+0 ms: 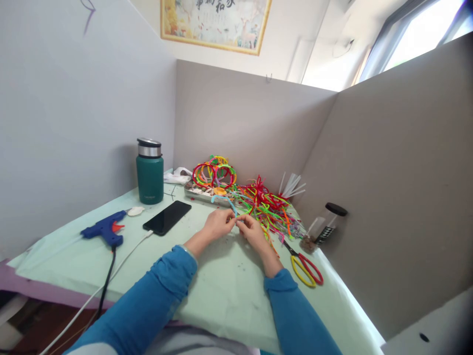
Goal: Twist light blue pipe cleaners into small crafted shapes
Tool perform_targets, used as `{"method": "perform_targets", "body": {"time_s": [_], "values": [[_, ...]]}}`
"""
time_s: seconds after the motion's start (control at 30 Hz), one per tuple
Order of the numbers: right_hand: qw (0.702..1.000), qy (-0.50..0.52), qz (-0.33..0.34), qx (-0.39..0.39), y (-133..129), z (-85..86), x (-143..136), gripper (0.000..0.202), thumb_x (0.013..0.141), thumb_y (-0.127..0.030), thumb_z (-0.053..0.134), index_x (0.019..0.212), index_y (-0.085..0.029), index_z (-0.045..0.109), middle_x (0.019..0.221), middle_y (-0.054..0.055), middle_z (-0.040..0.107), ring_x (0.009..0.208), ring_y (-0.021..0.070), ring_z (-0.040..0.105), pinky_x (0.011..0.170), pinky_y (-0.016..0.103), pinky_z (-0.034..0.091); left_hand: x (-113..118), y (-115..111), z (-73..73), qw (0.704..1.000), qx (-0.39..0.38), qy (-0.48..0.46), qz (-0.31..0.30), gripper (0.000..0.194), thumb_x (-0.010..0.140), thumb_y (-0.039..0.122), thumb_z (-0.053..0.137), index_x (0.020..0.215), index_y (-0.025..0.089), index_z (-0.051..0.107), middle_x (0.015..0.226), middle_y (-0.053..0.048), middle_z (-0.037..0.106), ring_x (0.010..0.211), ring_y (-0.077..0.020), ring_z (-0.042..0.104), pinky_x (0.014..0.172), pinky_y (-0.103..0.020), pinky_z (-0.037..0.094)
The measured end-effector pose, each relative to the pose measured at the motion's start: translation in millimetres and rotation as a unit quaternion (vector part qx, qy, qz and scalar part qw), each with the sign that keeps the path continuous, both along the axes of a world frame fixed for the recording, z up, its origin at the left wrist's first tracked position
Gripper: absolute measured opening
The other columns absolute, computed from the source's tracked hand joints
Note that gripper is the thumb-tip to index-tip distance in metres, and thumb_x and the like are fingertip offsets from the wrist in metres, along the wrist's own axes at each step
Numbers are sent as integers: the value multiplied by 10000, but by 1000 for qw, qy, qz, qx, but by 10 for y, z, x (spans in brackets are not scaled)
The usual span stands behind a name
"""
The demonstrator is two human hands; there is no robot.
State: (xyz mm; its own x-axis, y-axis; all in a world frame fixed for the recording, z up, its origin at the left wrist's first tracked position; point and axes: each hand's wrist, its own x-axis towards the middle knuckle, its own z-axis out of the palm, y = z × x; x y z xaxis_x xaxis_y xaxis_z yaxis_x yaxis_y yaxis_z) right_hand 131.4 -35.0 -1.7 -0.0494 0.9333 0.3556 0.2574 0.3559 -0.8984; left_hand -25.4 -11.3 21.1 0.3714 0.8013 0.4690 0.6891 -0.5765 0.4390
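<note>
Between my two hands, above the middle of the table, is a light blue pipe cleaner [224,199] that bends up and to the left. My left hand [219,224] pinches it near its lower end. Close beside, with fingertips almost meeting the left ones, my right hand [254,236] is closed in a pinch at the same end. The fingers partly cover the spot where they meet. Just behind the hands lies a tangled heap of coloured pipe cleaners [266,199]. Rings of twisted pipe cleaner [214,173] rest on a metal tray [199,195].
To the left are a phone [167,217] on a white cable, a blue glue gun [105,228] and a green flask [150,178]. Scissors [307,268] and a clear jar with a black lid [325,227] are at right. Grey partitions [244,113] enclose the table.
</note>
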Motion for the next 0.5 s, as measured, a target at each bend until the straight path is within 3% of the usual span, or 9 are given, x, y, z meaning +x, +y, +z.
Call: {"method": "perform_targets", "body": {"time_s": [0.23,0.5], "values": [[1000,-1,-13,3,25,-25,10,238,737,-413,603,822,-191,615,522,-52,474,463,110,404,455,229,302,-7,10,-24,1000,18,-2,1,191,829,340,518,904,214,640,741,-14,677,684,-157,597,595,-227,369],[1000,10,-21,4,36,-27,2,198,730,-382,601,789,-193,597,511,-59,469,450,108,403,467,234,315,-16,12,-52,994,102,-12,-35,196,833,227,517,975,231,651,915,-22,652,769,-133,591,670,-221,417]]}}
